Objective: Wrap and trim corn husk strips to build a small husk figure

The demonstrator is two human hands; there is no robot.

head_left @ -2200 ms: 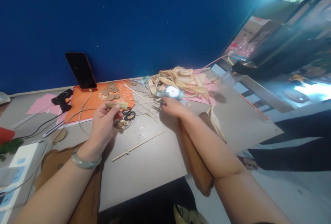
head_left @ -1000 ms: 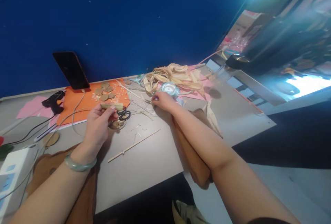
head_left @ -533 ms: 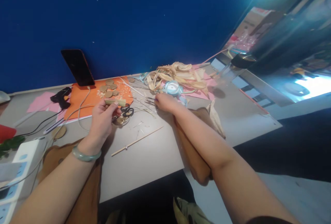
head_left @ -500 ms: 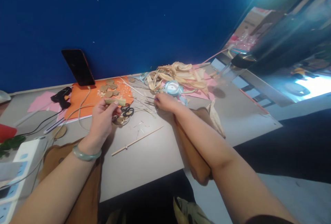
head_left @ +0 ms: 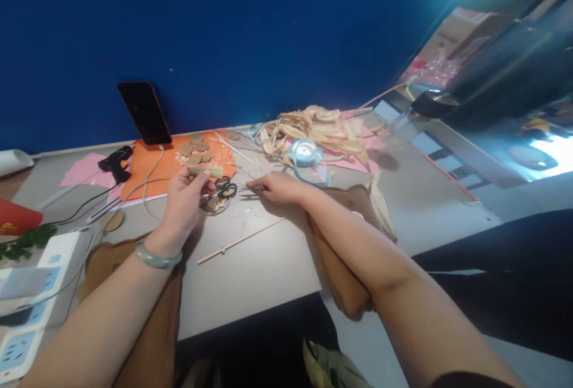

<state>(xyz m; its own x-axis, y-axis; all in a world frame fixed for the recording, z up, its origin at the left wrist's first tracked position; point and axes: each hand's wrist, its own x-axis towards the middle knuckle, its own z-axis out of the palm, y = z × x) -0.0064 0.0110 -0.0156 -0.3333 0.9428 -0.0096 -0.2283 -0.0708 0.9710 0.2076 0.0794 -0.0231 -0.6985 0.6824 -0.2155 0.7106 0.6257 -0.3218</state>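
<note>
My left hand point(head_left: 188, 194) pinches a pale green-yellow rolled strip point(head_left: 205, 171) between thumb and fingers. Just right of it, black-handled scissors point(head_left: 226, 187) lie by a round dish point(head_left: 218, 205) with pale scraps. My right hand point(head_left: 276, 188) is closed on a thin, dark, pronged tool point(head_left: 249, 187), probably tweezers, its tips toward the scissors. Most of that tool is hidden by the fingers. Nearer me lies a thin wooden stick point(head_left: 244, 242) with a small bead-like piece on it, beside fine loose bits point(head_left: 247, 216).
Behind the hands are orange paper point(head_left: 145, 167) with several wooden discs point(head_left: 196, 148), a blue ribbon roll point(head_left: 305, 152) and dried husks point(head_left: 320, 122). A phone point(head_left: 145, 113) leans on the blue partition. A glue gun point(head_left: 117, 164) and power strip point(head_left: 27, 331) stand left.
My right hand has moved toward me and slightly left, bringing its tool close to the scissors. My left hand still holds the strip. The view has shifted slightly.
</note>
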